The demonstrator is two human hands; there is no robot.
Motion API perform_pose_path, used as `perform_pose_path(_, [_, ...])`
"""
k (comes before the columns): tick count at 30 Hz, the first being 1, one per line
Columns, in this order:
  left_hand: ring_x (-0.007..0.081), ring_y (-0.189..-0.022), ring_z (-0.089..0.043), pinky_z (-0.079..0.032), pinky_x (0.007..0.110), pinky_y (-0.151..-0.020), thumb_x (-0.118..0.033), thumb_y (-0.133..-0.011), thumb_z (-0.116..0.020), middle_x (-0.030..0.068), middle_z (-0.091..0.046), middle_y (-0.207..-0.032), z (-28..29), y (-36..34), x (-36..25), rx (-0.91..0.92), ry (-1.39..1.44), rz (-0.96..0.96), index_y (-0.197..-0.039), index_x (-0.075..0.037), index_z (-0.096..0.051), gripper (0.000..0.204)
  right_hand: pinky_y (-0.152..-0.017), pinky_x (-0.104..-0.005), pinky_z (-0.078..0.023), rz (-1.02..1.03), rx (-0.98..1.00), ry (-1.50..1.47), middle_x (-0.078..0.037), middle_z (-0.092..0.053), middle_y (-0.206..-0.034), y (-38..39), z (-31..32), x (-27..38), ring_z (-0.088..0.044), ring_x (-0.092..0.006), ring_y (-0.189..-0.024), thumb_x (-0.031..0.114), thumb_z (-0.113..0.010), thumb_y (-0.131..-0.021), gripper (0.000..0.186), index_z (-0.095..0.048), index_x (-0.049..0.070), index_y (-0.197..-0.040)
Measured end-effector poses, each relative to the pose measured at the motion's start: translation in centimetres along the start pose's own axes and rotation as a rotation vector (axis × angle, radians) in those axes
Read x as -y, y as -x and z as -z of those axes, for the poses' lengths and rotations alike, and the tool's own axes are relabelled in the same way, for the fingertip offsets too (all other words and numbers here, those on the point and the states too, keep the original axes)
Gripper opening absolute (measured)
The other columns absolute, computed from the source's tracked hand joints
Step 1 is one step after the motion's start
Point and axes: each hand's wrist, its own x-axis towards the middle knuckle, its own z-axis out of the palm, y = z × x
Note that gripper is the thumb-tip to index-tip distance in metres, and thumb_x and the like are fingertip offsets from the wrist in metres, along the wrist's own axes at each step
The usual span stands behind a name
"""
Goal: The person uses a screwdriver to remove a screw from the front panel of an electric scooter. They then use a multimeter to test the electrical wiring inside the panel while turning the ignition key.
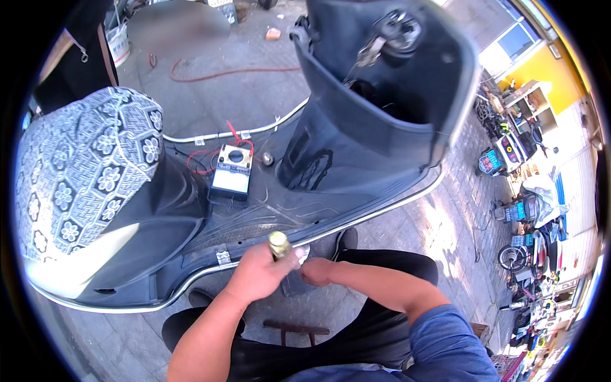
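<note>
A: Left hand (258, 277), fist closed on a yellowish tool handle (278, 244); right hand (316, 272), fingers curled beside it, grip unclear. Both sit at the scooter's footboard edge (223, 258). Risk?

B: The tool may slip off the trim and scratch it, or jab the right hand, which lies just beside the tip. The meter (231, 170) and its red leads (210, 156) rest loose on the footboard; a jolt could dislodge them

A: Pose?

B: Both forearms reach forward from the lower edge, converging; left wrist bent downward
</note>
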Motion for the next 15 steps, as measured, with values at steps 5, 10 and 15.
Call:
perform_pose_path(5, [0.0070,-0.063,-0.055,-0.043,0.025,-0.059,-0.048,-0.109,-0.064,0.0043,-0.070,-0.079,1.4,1.2,0.8,-0.281,0.577,-0.010,-0.091,-0.005,-0.072,0.048,-0.079,-0.0297,-0.056,-0.002,-0.126,-0.755,-0.004,-0.070,-0.100,11.2,9.2,4.4,-0.067,-0.0102,-0.084,0.013,-0.062,-0.108,0.018,-0.071,0.004,-0.122])
perform_pose_path(10, [0.0082,-0.058,-0.048,-0.044,0.028,-0.064,-0.049,-0.109,-0.064,0.0078,-0.074,-0.087,2.9,2.0,1.4,-0.411,1.056,-0.037,-0.097,-0.010,-0.065,0.041,-0.091,-0.0299,-0.059,-0.027,-0.367,-1.332,-0.004,-0.070,-0.105,15.2,11.7,6.6,-0.069,-0.0127,-0.094,0.009,-0.064,-0.109,0.014,-0.071,0.002,-0.120])
perform_pose_path(15, [0.0094,-0.056,-0.047,-0.043,0.029,-0.065,-0.050,-0.110,-0.060,0.0070,-0.074,-0.092,3.9,2.5,1.1,-0.446,1.256,-0.044,-0.097,-0.013,-0.065,0.039,-0.100,-0.0358,-0.061,0.012,-0.439,-1.624,-0.004,-0.070,-0.112,14.2,10.1,7.1,-0.070,-0.0160,-0.103,0.010,-0.065,-0.110,0.014,-0.071,0.004,-0.121])
